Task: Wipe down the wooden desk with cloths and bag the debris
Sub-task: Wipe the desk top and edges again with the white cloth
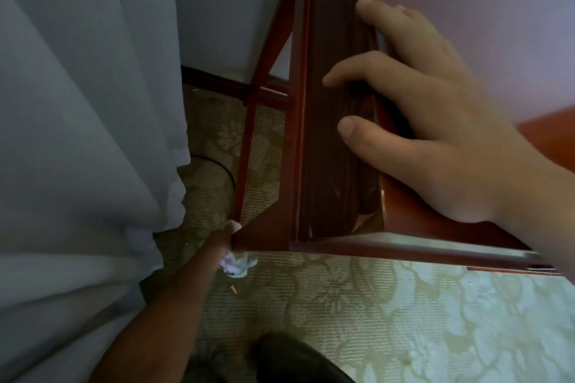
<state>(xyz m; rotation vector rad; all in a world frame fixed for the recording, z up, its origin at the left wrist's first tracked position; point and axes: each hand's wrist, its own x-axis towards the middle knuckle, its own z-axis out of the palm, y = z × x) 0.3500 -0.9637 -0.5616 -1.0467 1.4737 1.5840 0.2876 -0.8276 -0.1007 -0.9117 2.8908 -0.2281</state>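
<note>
The dark red wooden desk (329, 146) is seen from above, at its left end. My right hand (429, 121) rests on the top edge, with spread fingers draped over the side panel. My left arm reaches down to the foot of the near leg (264, 233). My left hand (227, 235) is partly hidden behind that leg and grips a crumpled white cloth (238, 263), which bulges out just below it against the wood. A small tan scrap of debris (233, 289) lies on the carpet beside the cloth.
A grey curtain (87, 134) hangs close on the left. Patterned beige carpet (373, 314) covers the floor, with a black cable (222, 168) looping near the far leg. A black shoe (289, 357) is at the bottom. A dark baseboard (214, 81) runs along the wall.
</note>
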